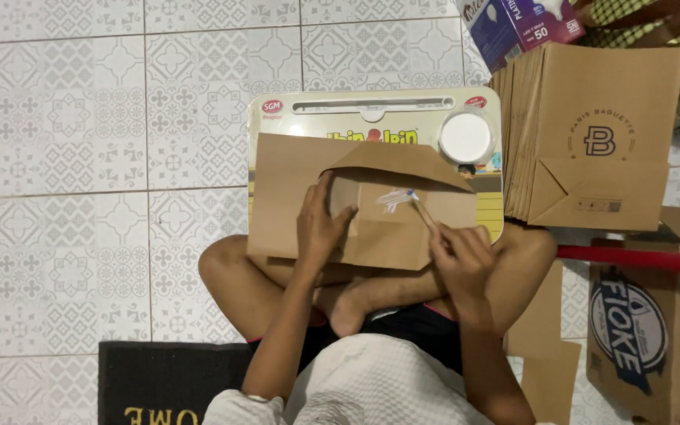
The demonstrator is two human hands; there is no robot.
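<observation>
A flat brown paper bag (293,173) lies on a small lap table (371,106) over my crossed legs, its bottom flaps folded open. My left hand (320,224) presses flat on the folded bottom, fingers spread. My right hand (460,256) grips a thin brush (419,206) whose tip touches a white smear of glue (393,198) on the flap. A round white glue tub (466,136) stands open at the table's far right corner.
A stack of finished brown paper bags (592,142) lies to the right. A cardboard box (651,338) and a red bar (639,260) sit at lower right, a purple carton (521,24) at top. A dark doormat (167,382) lies on the patterned tile floor.
</observation>
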